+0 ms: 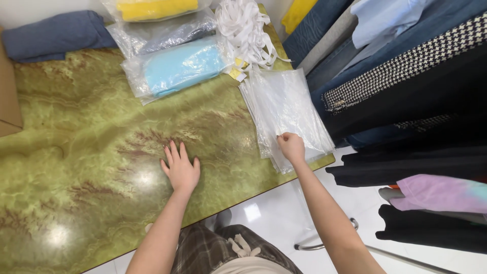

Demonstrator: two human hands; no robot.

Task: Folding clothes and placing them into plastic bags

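My left hand (180, 169) lies flat, fingers spread, on the glossy green marbled table (76, 152), holding nothing. My right hand (291, 146) pinches the near edge of a stack of clear plastic bags (286, 104) at the table's right side. Behind the stack lies a bundle of white ribbon strips (246, 28) with small yellow tags.
Bagged folded garments sit at the back: a light blue one (182, 66), a grey one (162, 33), a yellow one (154, 8). A folded dark blue cloth (53, 35) lies at the back left, cardboard (9, 96) at the left edge. Hanging clothes (406, 81) crowd the right.
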